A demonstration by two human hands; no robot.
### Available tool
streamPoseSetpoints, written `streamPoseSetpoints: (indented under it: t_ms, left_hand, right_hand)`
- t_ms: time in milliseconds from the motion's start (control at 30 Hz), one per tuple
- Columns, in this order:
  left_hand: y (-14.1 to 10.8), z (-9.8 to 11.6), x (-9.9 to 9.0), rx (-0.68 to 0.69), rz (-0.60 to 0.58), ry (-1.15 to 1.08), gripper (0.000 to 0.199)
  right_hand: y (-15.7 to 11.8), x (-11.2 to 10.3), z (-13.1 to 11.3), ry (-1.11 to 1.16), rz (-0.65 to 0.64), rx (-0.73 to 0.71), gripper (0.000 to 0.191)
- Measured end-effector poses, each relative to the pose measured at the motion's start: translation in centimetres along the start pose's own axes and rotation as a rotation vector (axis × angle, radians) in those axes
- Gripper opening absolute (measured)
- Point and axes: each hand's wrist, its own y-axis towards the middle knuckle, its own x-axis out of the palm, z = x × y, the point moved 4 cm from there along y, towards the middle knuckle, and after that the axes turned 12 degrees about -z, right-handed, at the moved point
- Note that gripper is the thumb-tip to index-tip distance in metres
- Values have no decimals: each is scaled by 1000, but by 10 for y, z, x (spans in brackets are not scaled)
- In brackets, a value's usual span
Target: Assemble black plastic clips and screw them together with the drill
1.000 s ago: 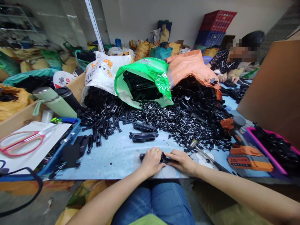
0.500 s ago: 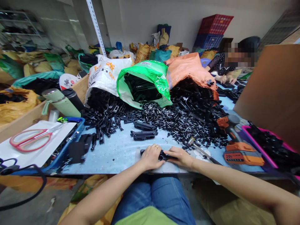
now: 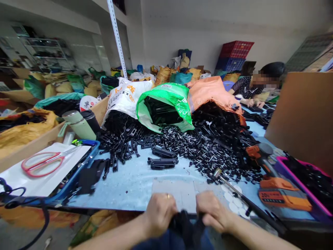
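Both of my hands are closed at the table's front edge, gripping a black plastic part [image 3: 185, 227] between them. My left hand [image 3: 160, 212] has its fingers curled round the part's left side, and my right hand [image 3: 213, 211] grips its right side. The part hangs over my lap and is smeared by motion, so its exact kind cannot be made out. Beyond my hands, two long black assembled parts [image 3: 162, 163] lie on the blue tabletop [image 3: 125, 184]. A hammer [image 3: 231, 187] rests to the right of my right hand.
Green [image 3: 179, 93], white [image 3: 127, 93] and orange [image 3: 215, 90] sacks spill black parts and a heap of black-headed pins [image 3: 192, 149]. An orange cordless drill [image 3: 283, 194] and a pink-rimmed bin [image 3: 301, 184] stand right. Red scissors [image 3: 44, 165] lie left. A co-worker [image 3: 249, 86] sits back right.
My hands have drawn back from the tabletop to its front edge, taking the black part along. They are now closed in tighter grips, and the view has tilted upward.
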Motion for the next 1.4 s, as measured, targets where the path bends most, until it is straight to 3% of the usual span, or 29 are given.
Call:
streamPoseSetpoints:
  t_ms: [67,133,233,300,400,467,567,667,767,833,900,1000,1067,1133,1167,1267,1400]
  left_hand:
    - [-8,25,-8,95,116,-213,56]
    - [-14,39,-7,132,279,-316,56]
    - [-20,35,5,138,499,-312,56]
    - [-21,19,12,125,522,-221,57]
    - [-19,-19,13,-15,408,85,66]
    - [-15,-45,13,-99,266,311,69]
    - [-2,-79,22,-124,21,500,54]
    - [20,-108,32,-293,-70,549,44]
    - [41,-125,37,-436,-43,533,45]
    - [50,-126,36,-423,-21,504,46]
    - [54,-125,28,-371,-4,475,50]
    - [54,-141,-3,-390,28,454,39]
    - [52,-171,-33,-532,62,469,29]
    - [48,-210,-60,-710,54,513,30]
    - [47,-227,-70,-735,44,517,30]
    - [45,-264,-83,-745,19,513,24]
    - [48,-272,-89,-730,40,492,16]
  right_hand:
    - [11,-1,-28,247,125,-114,49]
    - [24,17,-37,416,334,-117,39]
    - [44,65,-15,518,743,-16,38]
    - [57,91,15,504,882,82,35]
    - [74,88,67,236,734,169,37]
    - [78,58,108,12,646,256,37]
    - [85,3,169,-206,603,428,25]
    - [121,-26,207,-391,362,438,24]
    - [171,-27,226,-602,51,373,31]
    - [201,-19,233,-695,-146,302,42]
    - [224,-11,240,-714,-249,252,40]
    - [241,-8,249,-667,-247,241,20]
    - [239,-14,256,-634,-210,264,16]
    - [227,-29,263,-603,-131,318,18]
    - [218,-39,266,-587,-78,356,19]
    - [185,-70,277,-519,107,490,30]
    - [141,-89,283,-371,353,654,41]
